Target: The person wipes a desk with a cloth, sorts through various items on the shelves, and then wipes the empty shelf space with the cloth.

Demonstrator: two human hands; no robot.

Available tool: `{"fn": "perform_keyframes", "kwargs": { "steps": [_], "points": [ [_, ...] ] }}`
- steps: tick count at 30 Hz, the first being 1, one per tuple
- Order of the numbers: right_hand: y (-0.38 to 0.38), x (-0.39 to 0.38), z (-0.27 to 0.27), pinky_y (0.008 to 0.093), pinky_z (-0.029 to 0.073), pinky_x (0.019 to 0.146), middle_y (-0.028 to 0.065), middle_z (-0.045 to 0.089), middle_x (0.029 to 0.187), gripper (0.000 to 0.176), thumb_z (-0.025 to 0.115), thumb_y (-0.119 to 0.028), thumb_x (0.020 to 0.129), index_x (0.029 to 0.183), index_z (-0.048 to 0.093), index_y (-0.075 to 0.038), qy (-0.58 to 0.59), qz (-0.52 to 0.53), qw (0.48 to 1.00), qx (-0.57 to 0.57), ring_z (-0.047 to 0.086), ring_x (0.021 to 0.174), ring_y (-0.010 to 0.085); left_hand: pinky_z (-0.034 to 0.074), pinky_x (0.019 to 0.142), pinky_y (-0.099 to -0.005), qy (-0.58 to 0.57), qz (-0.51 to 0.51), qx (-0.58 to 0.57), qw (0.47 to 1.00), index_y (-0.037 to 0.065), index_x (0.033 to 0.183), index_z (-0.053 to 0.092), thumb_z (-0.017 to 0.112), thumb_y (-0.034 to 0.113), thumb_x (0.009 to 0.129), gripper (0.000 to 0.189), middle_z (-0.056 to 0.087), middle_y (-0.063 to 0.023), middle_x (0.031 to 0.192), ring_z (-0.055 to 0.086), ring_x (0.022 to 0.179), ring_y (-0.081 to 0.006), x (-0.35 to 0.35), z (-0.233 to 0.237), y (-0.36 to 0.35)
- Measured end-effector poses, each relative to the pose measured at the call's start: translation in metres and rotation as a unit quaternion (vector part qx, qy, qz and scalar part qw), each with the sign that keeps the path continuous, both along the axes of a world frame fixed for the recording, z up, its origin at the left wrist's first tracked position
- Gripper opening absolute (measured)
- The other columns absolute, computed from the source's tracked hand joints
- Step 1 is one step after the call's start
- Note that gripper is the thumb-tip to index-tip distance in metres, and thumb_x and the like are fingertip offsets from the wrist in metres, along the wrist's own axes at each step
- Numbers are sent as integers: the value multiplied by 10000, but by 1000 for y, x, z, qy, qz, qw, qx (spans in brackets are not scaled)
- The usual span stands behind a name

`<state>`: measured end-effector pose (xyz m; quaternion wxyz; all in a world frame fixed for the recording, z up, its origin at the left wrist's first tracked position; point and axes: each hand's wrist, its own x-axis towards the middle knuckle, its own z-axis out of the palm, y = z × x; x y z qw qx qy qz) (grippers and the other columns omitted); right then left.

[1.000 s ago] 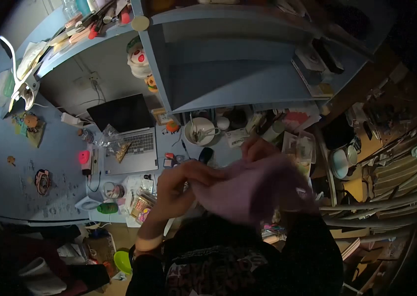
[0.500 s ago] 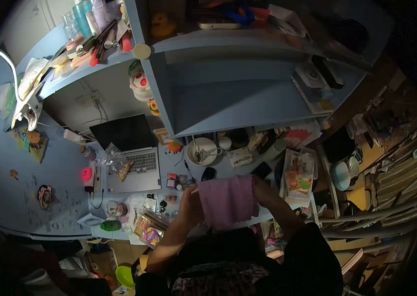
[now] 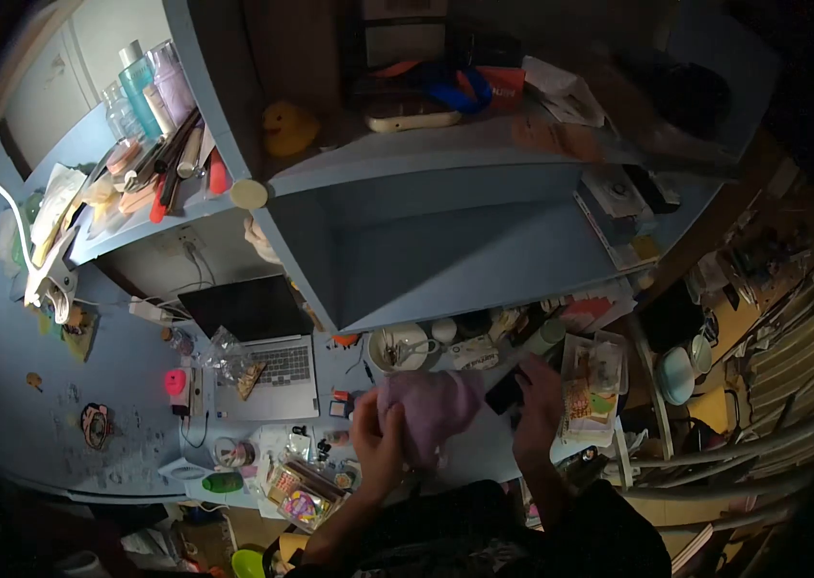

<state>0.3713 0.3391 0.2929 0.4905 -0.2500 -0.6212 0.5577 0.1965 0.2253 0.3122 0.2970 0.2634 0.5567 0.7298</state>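
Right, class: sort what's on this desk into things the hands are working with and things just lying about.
In hand:
purple cloth, gripped by the left hand
dark flat object, touched by the right hand

Lying about:
laptop
white bowl
yellow duck
shelf bottles

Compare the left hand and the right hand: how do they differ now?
The left hand grips the purple cloth; the right hand touches a small dark object instead. The left hand lies nearer the laptop, the right hand nearer the clear tray. Both are bare, above the desk.
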Motion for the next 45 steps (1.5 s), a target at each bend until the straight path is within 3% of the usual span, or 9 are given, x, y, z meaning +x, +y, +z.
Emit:
{"fn": "perform_keyframes", "kwargs": {
  "steps": [5,9,15,17,19,26,34,42,45],
  "points": [
    [-18,-19,-107,342,414,961,90,451,1320,498,408,-360,970,1347,366,-38,-90,97,970,-203,470,1167,211,462,821,-303,195,-124,-83,969,10,1257,459,615,75,845,445,566,-124,1124,566,945,-217,18,14,31],
    [25,-41,23,312,456,898,60,521,1231,475,372,-389,991,1329,401,-56,246,182,819,-486,526,1062,152,442,893,-381,241,-263,-24,934,24,1283,456,643,33,796,522,515,-182,1259,543,1024,-350,36,47,42],
    [160,1,37,382,461,882,97,498,1273,487,495,-371,942,1326,415,-83,-26,-203,979,-10,515,1129,245,380,968,-438,361,-234,47,901,45,1166,535,623,6,797,382,525,-192,1260,474,1200,-378,13,51,23],
    [216,-6,35,414,420,949,124,466,1326,554,501,-411,928,1348,389,-68,-134,-263,940,170,474,1194,289,385,966,-426,347,-221,42,911,41,1136,553,621,-12,779,367,539,-172,1244,486,1186,-352,5,39,21],
    [263,-10,3,497,248,1067,195,385,1389,711,482,-515,895,1383,323,-24,-589,-193,719,315,335,1294,389,389,965,-413,328,-206,33,921,38,1105,571,618,-31,761,354,552,-152,1227,497,1171,-326,1,26,14],
    [269,-108,-2,563,190,1067,252,368,1379,719,451,-524,883,1332,379,33,-663,-165,670,290,303,1287,457,433,878,-378,269,-157,-28,950,31,1013,598,588,-47,786,240,627,-136,1067,584,1008,-306,-7,-6,-22],
    [187,-245,-27,537,303,1014,242,538,1118,474,545,-391,829,1098,563,-1,-388,-206,756,485,442,1157,432,458,816,-359,263,-125,-13,957,21,996,611,565,-38,819,193,641,-131,1027,605,939,-276,1,-2,-42],
    [139,-261,14,413,353,1011,150,554,1187,381,565,-275,816,1134,575,-66,-431,138,818,355,466,1181,293,468,760,-338,294,-165,-35,941,7,1006,606,549,-100,807,233,631,-142,980,613,887,-266,23,23,-54],
    [115,-230,13,418,359,1002,152,552,1203,385,582,-245,795,1138,575,-69,-382,129,743,534,468,1178,289,469,743,-336,297,-189,-34,935,5,988,605,566,-87,801,212,626,-151,975,614,867,-278,30,18,-60]
  ]
}}
